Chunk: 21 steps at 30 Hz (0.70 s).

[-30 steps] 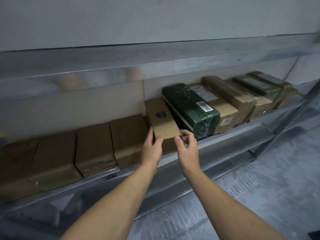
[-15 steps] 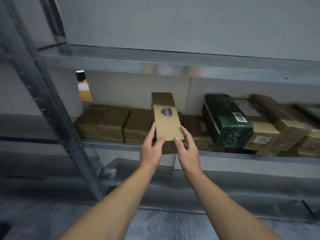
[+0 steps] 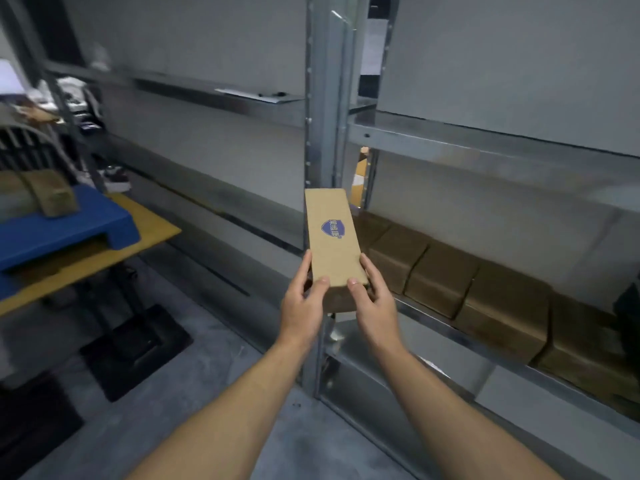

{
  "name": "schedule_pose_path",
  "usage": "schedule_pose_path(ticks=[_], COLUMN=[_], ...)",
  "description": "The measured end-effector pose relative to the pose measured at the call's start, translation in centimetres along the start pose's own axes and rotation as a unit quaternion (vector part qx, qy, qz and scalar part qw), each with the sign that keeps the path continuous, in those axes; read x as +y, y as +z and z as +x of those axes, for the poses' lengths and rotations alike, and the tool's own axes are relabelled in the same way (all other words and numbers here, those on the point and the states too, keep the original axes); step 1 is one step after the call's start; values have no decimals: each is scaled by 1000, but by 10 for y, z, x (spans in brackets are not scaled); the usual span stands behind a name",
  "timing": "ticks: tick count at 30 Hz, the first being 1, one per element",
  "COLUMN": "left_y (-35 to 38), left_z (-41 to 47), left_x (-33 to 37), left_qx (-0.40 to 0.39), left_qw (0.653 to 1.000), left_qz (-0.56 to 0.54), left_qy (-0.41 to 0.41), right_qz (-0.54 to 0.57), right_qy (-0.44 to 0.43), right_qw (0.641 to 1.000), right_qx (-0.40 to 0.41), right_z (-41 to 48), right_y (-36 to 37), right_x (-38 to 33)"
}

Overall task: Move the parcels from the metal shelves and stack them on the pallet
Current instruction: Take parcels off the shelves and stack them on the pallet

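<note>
Parcels [image 3: 502, 299] are sitting in a row on the metal shelves [image 3: 450, 140] at the right. Far left, the blue pallet [image 3: 62, 230] is now coming into view on the yellow bench [image 3: 152, 233], already carrying a brown parcel [image 3: 52, 197]. The left hand [image 3: 301, 306] and right hand [image 3: 375, 306] are gripping the near end of the logo parcel [image 3: 330, 237], now lifted clear of its shelf, so the carry to the pallet is probably beginning.

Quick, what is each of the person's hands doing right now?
Left hand: holding the near end of the long cardboard parcel, thumb on top.
Right hand: holding the same end from the other side, thumb on top.
</note>
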State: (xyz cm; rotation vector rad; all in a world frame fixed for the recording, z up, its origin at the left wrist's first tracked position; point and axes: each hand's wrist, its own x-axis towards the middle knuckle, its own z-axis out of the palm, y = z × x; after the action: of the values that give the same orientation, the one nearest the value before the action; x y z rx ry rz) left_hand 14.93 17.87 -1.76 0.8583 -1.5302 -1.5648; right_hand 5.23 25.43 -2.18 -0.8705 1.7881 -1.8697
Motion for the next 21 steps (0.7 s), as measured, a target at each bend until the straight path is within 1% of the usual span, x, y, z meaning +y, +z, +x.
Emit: schedule_pose_path(ticks=[3,5,10,16,21], left_y=[-53,-81,-186,-293,-359], left_z=[16,26,66,107,131], left_x=[3,7,11,17,17], left_qx=[52,71,124,169,214], left_qw=[999,997,992,985,976], left_qz=[-4,1,6,12,22], left_qy=[15,21,31,36,35], right_qz=[10,16,22,35,45], right_qy=[-5,-6,-13,-16,-9], right_qw=[999,998,991,985,975], right_qx=[-46,-63,-132,-171,-216], right_z=[7,13,29,49,58], right_y=[59,90,204,326,401], right_x=[0,0,-5,-3,-1])
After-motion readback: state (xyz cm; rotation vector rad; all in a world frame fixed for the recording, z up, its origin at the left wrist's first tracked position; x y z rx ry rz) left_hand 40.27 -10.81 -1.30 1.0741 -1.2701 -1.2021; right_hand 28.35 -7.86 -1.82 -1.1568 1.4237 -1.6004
